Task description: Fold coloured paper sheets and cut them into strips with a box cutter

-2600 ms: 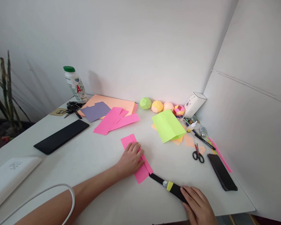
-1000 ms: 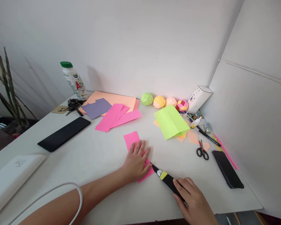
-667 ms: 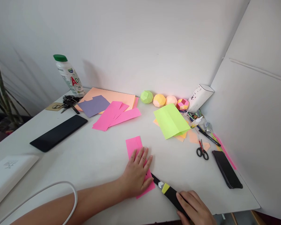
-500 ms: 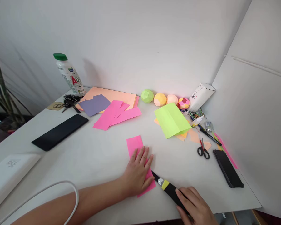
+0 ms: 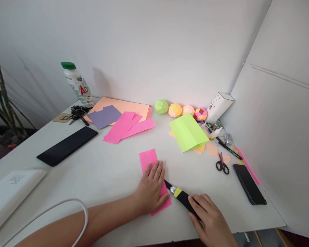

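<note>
My left hand [image 5: 152,187] lies flat on a pink paper strip [image 5: 148,156], fingers stretched out and pressing it to the table. My right hand [image 5: 207,214] is wrapped round a black and yellow utility knife [image 5: 184,200]. The knife's dark blade meets the strip's right edge, close to my left fingers. Part of the strip is hidden under my left hand. Farther back lie several more pink strips [image 5: 123,127] and a folded lime-green sheet [image 5: 188,132].
Scissors [image 5: 222,164] and a phone [image 5: 249,184] lie at the right. At the left are a black slab [image 5: 67,145], a white power bank [image 5: 14,190] and a cable [image 5: 83,209] over my forearm. Folded paper balls [image 5: 175,110] and a bottle [image 5: 79,87] stand along the wall.
My right hand and the knife have moved forward and slightly left, with the blade farther up along the strip's right edge. My left hand stays in place on the strip.
</note>
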Motion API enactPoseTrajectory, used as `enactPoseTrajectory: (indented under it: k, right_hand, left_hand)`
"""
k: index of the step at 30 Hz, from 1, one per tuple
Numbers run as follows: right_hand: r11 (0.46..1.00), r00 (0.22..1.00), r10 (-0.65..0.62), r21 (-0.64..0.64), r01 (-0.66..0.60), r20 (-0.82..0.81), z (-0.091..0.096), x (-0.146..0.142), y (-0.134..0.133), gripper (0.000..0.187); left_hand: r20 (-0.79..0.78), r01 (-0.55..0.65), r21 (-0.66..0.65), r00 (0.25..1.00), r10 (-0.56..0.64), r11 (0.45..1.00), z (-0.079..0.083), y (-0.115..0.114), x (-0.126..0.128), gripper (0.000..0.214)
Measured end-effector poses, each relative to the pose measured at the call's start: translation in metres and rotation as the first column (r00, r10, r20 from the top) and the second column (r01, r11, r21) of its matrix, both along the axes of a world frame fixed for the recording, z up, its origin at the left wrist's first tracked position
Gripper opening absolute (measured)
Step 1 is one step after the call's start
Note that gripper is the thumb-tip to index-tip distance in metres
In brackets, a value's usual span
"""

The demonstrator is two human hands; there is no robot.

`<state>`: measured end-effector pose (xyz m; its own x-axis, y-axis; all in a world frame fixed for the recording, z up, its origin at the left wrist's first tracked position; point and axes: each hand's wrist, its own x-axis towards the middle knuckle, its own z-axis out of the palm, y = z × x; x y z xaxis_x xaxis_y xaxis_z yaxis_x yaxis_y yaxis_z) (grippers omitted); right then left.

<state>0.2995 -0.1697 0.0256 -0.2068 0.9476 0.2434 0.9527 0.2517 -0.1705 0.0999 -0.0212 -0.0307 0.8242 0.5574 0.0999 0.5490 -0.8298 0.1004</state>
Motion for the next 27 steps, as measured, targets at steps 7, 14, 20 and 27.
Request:
enactPoseTrajectory:
  k: [7,14,20,27]
  right_hand:
    - [1.0,1.0,-0.006,0.016,0.007,-0.01,0.002,0.0,0.003,0.031]
    - [1.0,0.999,-0.018,-0.01,0.018,-0.031,0.006,-0.006,0.014,0.031]
    - [1.0,0.999,-0.016,-0.011,0.016,-0.035,0.003,-0.004,0.016,0.032]
    - [1.0,0.999,-0.012,-0.009,0.011,-0.046,0.003,0.002,0.015,0.032]
  left_hand:
    - [-0.017,0.006,-0.063,1.0,-0.007,0.998,0.005,0.0,0.001,0.079]
    - [-0.026,0.012,-0.076,1.0,-0.014,0.997,0.01,0.007,0.0,0.084]
    - [-0.049,-0.082,-0.031,0.996,0.08,0.996,0.018,0.03,-0.002,0.049]
    - [-0.006,-0.108,-0.095,0.994,0.108,0.99,0.004,0.049,-0.012,0.08]
